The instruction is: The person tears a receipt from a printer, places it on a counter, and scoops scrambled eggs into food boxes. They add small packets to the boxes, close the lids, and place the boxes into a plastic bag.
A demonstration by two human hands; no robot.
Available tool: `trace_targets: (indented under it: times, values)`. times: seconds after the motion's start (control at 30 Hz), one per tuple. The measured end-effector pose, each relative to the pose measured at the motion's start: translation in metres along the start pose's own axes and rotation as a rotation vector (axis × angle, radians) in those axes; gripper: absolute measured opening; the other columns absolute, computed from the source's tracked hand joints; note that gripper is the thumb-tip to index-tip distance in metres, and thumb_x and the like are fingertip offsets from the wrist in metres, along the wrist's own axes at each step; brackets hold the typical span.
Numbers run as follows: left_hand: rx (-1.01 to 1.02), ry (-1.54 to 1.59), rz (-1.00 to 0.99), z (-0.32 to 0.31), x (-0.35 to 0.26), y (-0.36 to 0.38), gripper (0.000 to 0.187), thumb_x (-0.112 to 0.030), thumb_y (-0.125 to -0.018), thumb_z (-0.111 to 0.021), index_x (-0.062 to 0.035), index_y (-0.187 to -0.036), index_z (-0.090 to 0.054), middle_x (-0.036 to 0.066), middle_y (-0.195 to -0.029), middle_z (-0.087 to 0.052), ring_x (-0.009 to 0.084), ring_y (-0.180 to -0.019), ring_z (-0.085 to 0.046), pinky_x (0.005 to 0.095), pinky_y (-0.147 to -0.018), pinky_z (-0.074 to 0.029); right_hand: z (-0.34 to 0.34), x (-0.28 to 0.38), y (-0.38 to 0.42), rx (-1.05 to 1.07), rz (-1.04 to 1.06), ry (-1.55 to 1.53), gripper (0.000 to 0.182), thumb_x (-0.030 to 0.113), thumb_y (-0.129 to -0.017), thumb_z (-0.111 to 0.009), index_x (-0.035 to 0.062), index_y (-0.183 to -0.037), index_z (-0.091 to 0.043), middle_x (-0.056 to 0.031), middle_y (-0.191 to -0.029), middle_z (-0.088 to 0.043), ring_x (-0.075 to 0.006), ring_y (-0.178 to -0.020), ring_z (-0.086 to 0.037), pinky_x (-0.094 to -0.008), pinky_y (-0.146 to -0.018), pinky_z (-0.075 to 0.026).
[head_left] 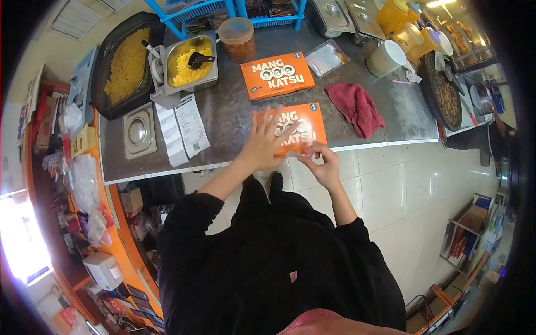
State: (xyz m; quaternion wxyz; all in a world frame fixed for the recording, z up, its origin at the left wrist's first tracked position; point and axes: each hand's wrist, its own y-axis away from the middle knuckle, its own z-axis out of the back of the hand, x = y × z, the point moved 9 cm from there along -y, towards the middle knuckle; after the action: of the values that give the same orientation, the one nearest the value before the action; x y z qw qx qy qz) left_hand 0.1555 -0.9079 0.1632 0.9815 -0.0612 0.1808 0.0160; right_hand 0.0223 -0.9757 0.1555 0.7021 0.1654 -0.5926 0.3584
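An orange box (316,120) with white lettering lies near the table's front edge. My left hand (264,138) rests spread on its left part, fingers apart. At the box's front edge, my right hand (321,163) pinches a small clear strip (294,154) that looks like tape or film. A second orange box (277,75) with the same print lies just behind the first one. To the right is a crumpled dark red cloth (355,107), and two paper receipts (191,129) lie to the left.
Behind are a metal pan (177,80) of yellow food with a black scoop, a lidded tub (239,47), a clear packet (327,58) and a white container (386,58). A dark tray (104,84) and a metal lid (139,132) are at left. Blue baskets (272,23) stand farther back.
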Motion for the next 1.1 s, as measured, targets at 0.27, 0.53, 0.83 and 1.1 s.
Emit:
trace_targets:
  times: [0.27,0.53,0.83,1.1]
  values:
    - [-0.069,-0.054,0.067,0.003,-0.008,-0.008,0.084,-0.038,-0.061,-0.076,-0.0347,-0.137,-0.040,0.026,-0.142,-0.019,0.0458,-0.125,-0.022,0.0667,-0.099,-0.015,0.005,-0.001,0.007,0.215,-0.077,-0.021,0.019,0.002,-0.068,-0.075,0.0055,-0.082,-0.064,0.0003,-0.073,-0.061,-0.0093,-0.069,-0.055,-0.0255,-0.063,-0.040]
    - [0.041,0.003,0.045,0.006,-0.006,-0.010,0.076,-0.049,-0.066,-0.073,-0.0375,-0.135,-0.042,0.025,-0.140,-0.021,0.0444,-0.127,-0.019,0.0652,-0.101,-0.011,0.017,-0.001,-0.004,0.296,-0.196,0.153,0.032,0.002,-0.070,-0.073,0.0060,-0.101,-0.067,-0.0020,-0.070,-0.054,-0.0121,-0.063,-0.048,-0.0261,-0.059,-0.039]
    - [0.025,-0.046,0.000,0.006,-0.007,-0.012,0.063,-0.049,-0.076,-0.065,-0.0396,-0.134,-0.043,0.027,-0.137,-0.023,0.0448,-0.125,-0.020,0.0644,-0.100,-0.013,0.015,0.016,0.003,0.424,-0.119,0.348,0.055,0.002,-0.071,-0.069,0.0145,-0.124,-0.058,-0.0117,-0.069,-0.051,-0.0266,-0.063,-0.049,-0.0368,-0.063,-0.044]
    - [0.035,-0.074,-0.027,0.009,-0.011,-0.013,0.056,-0.043,-0.079,-0.062,-0.0410,-0.132,-0.045,0.028,-0.136,-0.024,0.0461,-0.122,-0.023,0.0628,-0.099,-0.016,0.011,0.004,0.016,0.404,-0.128,0.401,0.067,0.001,-0.071,-0.068,0.0197,-0.133,-0.049,-0.0105,-0.066,-0.048,-0.0255,-0.062,-0.049,-0.0368,-0.062,-0.044]
